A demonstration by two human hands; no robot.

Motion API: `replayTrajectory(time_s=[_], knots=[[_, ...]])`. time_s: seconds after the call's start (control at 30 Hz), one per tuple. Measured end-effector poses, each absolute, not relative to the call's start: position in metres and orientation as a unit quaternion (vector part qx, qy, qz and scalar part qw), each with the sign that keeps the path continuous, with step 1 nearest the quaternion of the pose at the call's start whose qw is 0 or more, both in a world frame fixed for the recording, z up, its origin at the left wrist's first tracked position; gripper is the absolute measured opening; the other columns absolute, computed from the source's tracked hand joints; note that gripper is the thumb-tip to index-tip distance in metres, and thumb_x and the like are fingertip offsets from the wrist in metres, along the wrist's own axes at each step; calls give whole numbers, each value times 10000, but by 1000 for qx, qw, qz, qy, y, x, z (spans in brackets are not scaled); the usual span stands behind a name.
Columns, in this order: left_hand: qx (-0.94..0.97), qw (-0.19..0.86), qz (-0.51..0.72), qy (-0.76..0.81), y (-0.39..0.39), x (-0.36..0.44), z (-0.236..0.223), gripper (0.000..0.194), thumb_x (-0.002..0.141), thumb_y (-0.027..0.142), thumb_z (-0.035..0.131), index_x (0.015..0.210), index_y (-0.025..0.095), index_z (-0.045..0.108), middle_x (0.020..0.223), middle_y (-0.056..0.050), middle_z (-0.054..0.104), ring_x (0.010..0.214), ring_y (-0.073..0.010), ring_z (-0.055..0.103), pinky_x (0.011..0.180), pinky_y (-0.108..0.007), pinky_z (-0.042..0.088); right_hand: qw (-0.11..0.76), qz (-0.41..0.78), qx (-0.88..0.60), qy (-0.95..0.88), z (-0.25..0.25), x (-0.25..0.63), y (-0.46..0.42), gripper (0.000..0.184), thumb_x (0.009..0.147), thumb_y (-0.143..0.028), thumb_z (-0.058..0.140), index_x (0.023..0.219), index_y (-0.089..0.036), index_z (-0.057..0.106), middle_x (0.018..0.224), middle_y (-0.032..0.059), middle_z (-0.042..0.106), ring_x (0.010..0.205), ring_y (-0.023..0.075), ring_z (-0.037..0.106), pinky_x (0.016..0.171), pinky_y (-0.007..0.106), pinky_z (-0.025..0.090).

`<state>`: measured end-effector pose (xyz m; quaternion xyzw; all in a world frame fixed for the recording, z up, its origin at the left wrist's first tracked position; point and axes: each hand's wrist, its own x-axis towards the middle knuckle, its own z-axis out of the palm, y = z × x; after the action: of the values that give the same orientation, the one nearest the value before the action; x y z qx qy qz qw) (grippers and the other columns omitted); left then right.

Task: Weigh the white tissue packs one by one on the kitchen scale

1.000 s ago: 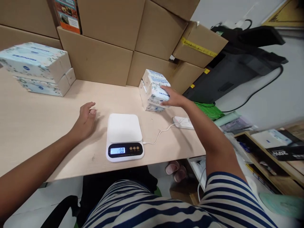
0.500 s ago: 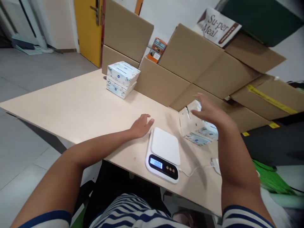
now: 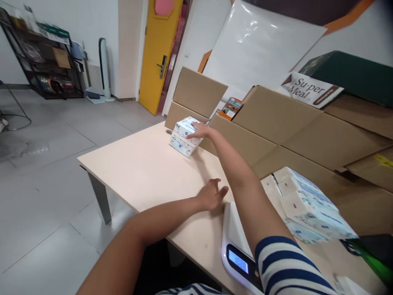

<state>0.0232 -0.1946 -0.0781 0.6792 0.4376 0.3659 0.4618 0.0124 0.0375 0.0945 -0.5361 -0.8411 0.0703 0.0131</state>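
Note:
My right hand (image 3: 199, 130) reaches far across to a stack of two white-and-blue tissue packs at the back left of the table. Its fingers are spread over the upper tissue pack (image 3: 181, 129), thumb toward the front face; the lower tissue pack (image 3: 180, 146) sits squarely beneath. My left hand (image 3: 211, 194) rests low over the table, thumb apart from the fingers, nothing in it. Just beside it lies a white digital scale (image 3: 229, 229) with a lit display, its digits blurred. My right forearm and sleeve hide much of its plate.
More tissue packs (image 3: 307, 200) are piled at the right of the table (image 3: 147, 164). Opened cardboard boxes (image 3: 260, 119) line the back edge. A "Su-per Meal" carton (image 3: 311, 90) leans above them. A yellow door (image 3: 159, 53) and a shelf (image 3: 46, 61) stand beyond.
My right hand has swung from above the right-hand pile over to the left stack, and the pile there is larger. The view has turned left. My left hand stays beside the scale.

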Motion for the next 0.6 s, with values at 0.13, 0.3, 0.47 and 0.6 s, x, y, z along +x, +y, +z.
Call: replayTrajectory(time_s=[0.13,0.3,0.47,0.6], knots=[[673,475,367,433,-191,21,-81,833,1118,711,365,1663,95,500,1758,-291,469,1610,-454,545,1376,-585,413,-12,65,-544,-836,87,6,43,1405,579,-816,963,1743,-274,394,1795,243,458,1637,515,483,1354,728,410],[651,485,389,436,-188,20,-81,698,1122,616,485,1609,120,545,1722,-262,519,1565,-407,591,1367,-538,439,3,49,-544,-838,81,2,24,1432,640,-667,1004,1783,-181,292,1803,322,408,1619,579,479,1291,793,454],[610,483,424,463,-182,15,-78,609,1147,432,523,1643,96,413,1674,-258,553,1405,-315,676,1301,-469,499,74,31,-494,-866,111,50,-15,1518,634,-483,1060,1839,-191,183,1844,228,387,1676,568,367,1412,768,299],[572,477,455,488,-172,13,-73,624,1199,365,399,1734,141,169,1643,-238,565,1379,-231,683,1286,-411,496,127,5,-426,-896,140,165,-86,1503,590,-594,1081,1835,-345,278,1854,46,417,1705,586,328,1457,757,277]])
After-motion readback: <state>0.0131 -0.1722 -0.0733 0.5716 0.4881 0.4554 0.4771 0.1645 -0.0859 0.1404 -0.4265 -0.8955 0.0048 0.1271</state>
